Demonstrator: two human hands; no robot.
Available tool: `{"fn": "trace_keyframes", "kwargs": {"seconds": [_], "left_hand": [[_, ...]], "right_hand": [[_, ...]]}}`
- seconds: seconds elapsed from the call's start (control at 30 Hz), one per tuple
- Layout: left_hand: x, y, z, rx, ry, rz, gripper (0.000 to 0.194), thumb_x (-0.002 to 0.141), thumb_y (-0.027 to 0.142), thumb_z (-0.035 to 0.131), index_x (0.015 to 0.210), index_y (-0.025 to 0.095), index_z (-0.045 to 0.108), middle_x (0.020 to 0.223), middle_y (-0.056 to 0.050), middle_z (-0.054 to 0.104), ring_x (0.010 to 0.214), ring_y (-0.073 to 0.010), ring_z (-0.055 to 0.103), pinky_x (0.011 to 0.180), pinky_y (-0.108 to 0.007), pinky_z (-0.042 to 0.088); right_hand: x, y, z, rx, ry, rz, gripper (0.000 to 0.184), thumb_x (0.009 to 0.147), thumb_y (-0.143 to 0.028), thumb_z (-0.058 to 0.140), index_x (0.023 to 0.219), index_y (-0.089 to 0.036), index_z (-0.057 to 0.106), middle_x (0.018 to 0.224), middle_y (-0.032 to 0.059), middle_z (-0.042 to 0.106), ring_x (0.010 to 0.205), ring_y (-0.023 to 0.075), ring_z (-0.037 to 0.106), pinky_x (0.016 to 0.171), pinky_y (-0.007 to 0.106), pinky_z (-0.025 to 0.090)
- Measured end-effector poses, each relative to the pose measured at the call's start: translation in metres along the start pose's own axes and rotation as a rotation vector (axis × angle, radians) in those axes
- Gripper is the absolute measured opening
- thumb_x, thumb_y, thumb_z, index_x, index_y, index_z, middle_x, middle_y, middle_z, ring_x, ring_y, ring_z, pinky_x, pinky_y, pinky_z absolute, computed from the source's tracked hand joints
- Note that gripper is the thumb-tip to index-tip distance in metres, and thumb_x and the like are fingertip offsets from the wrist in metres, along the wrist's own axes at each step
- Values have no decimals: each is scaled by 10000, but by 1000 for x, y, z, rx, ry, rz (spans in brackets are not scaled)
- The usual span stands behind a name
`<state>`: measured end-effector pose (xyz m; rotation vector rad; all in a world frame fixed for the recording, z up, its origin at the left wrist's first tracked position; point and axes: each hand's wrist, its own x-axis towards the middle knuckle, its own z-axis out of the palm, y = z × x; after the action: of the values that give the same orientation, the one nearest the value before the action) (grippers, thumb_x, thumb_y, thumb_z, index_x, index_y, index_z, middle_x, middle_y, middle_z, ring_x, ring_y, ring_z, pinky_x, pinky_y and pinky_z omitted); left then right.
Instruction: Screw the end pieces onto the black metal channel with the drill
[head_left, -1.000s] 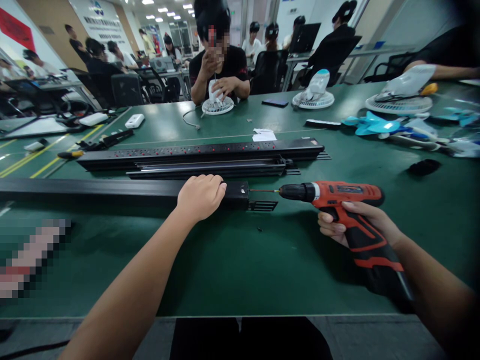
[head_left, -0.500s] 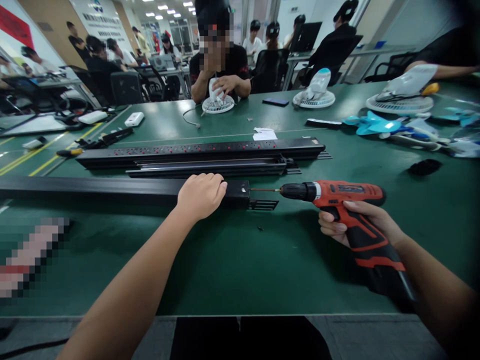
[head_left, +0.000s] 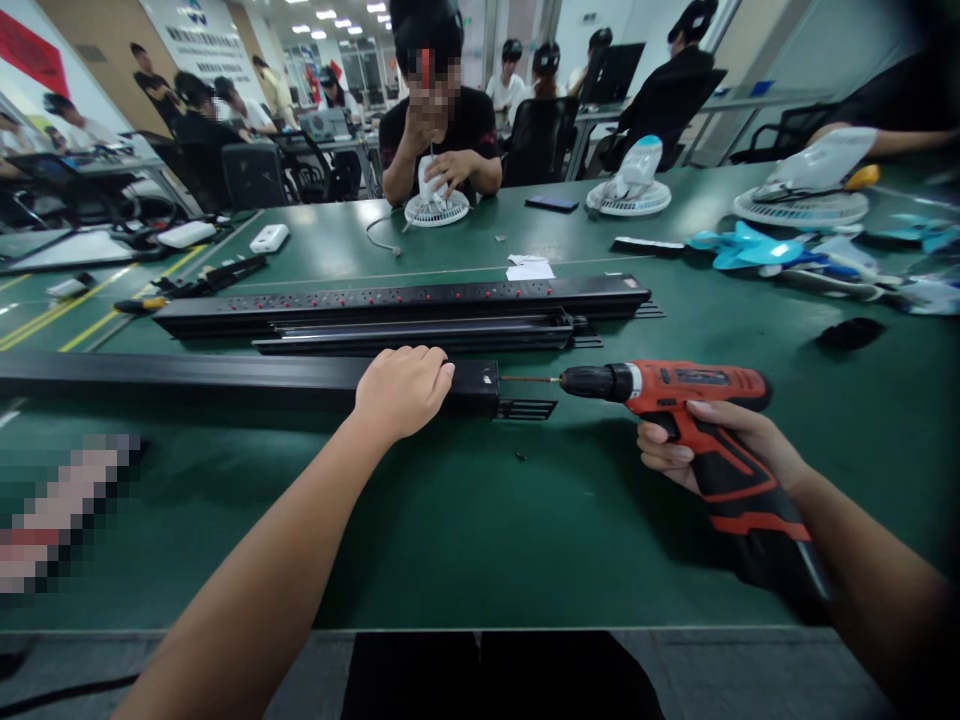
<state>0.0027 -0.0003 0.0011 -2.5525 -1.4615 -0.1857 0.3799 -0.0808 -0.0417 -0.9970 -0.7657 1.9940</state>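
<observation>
My left hand [head_left: 405,392] is wrapped over the top of a long black bar [head_left: 225,375], close to its right end. The bar lies flat along the green table [head_left: 465,540]. In my right hand [head_left: 720,440] is a red and black cordless drill [head_left: 697,385], its fingers closed around the handle. The drill's long thin bit [head_left: 529,379] points left and meets the end face of the bar; whether it sits in a screw cannot be seen. Dark prongs [head_left: 529,409] stick out below that end. A small dark piece [head_left: 520,456], perhaps a screw, lies in front.
Behind the bar lie a long black strip with red dots [head_left: 405,297] and a thinner black rail [head_left: 420,330]. A yellow-handled screwdriver [head_left: 139,305] is at left. Across the table, a person handles a white fan part [head_left: 436,207]. Blue fan blades [head_left: 750,250] lie at right.
Both hands, the drill and the black bar stay in place. The person across the table shifts the head slightly.
</observation>
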Motion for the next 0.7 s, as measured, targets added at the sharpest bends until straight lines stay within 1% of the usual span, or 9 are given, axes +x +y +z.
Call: {"fn": "trace_keyframes", "kwargs": {"seconds": [0.13,0.43,0.63,0.7], "left_hand": [[0,0,1,-1,-5,-1,430,1085,354,255,1031,181,645,935,-86,715,892,-261,655,807,-404,441],[0,0,1,1,2,2,434,1087,349,250,1028,179,645,944,-81,720,885,-257,656,797,-409,441],[0,0,1,-14,16,7,437,1083,352,257,1048,178,656,944,-88,726,903,-268,668,801,-413,448],[0,0,1,-8,19,4,435,1083,355,257,1056,183,656,951,-88,730,913,-264,670,809,-408,451]], "right_hand": [[0,0,0,9,-6,-3,295,733,-481,455,911,-249,490,745,-15,497,543,85,355,501,237,382],[1,1,3,-50,35,-50,312,726,-494,449,919,-252,485,755,-11,489,529,86,345,493,238,373],[-1,-1,3,-78,12,-16,315,724,-501,452,909,-250,489,729,-17,471,537,93,353,486,238,374],[-1,-2,4,-77,17,-28,309,730,-500,443,899,-246,492,743,-12,478,536,91,350,485,237,374]]}}
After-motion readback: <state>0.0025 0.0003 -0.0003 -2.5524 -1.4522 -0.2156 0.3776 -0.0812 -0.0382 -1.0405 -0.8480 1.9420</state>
